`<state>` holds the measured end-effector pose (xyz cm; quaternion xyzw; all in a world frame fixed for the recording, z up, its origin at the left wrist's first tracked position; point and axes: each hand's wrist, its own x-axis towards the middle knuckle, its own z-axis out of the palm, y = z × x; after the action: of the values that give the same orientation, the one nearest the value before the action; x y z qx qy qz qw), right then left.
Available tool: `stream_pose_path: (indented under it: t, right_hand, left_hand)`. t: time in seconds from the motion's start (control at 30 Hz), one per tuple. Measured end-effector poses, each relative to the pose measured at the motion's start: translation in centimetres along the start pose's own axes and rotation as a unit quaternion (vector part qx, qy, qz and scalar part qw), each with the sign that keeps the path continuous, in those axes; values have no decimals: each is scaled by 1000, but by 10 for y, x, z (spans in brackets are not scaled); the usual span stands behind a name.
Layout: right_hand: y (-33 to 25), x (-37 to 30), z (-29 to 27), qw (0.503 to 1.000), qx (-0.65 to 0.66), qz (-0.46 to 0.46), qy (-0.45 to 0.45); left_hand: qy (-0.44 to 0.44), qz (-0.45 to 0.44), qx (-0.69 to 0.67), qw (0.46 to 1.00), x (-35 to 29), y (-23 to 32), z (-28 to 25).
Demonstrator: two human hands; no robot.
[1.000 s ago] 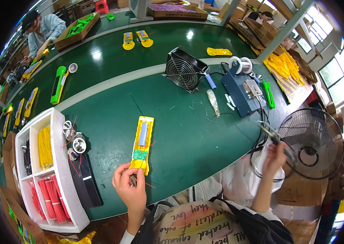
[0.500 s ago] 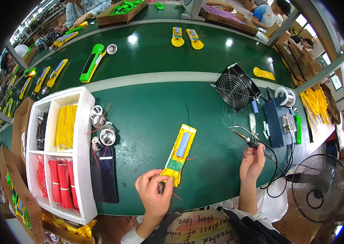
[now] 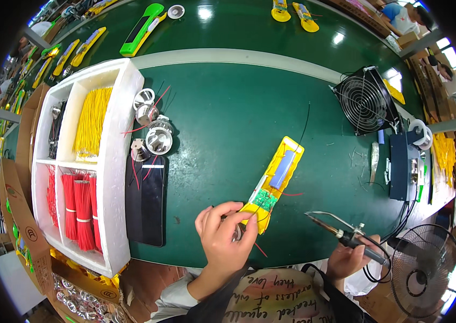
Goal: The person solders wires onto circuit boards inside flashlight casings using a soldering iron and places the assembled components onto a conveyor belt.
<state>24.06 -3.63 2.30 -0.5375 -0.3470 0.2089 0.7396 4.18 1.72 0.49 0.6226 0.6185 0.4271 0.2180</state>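
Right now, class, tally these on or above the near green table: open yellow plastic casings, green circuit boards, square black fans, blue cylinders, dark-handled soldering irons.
Open yellow plastic casing, at the left hand: 1
Green circuit board, in the casing: 1
Square black fan: 1
Blue cylinders, one in the casing, one by the fan: 2
Dark-handled soldering iron, in the right hand: 1
Total: 6

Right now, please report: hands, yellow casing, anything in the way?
Left hand touching yellow casing, near end. Right hand holds soldering iron, tip apart from casing. Casing open, blue cell, green board showing. Red wire juts toward iron's side.
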Motion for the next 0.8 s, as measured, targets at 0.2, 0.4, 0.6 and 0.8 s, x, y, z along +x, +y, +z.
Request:
stream_pose_path:
  t: [0.2,0.4,0.6,0.8]
  right_hand:
    - [4,-14,30,991,-64,-30,-118]
    - [8,-14,37,973,-130,-29,-190]
    - [10,-14,36,974,-128,-23,-187]
    - [10,-14,36,973,-123,-23,-195]
  left_hand:
    - [13,-14,-11,1000,2,4,2]
    - [25,-16,-28,999,3,3,2]
    - [24,-6,-40,999,3,2,2]
    - [29,-2,-44,999,3,1,3]
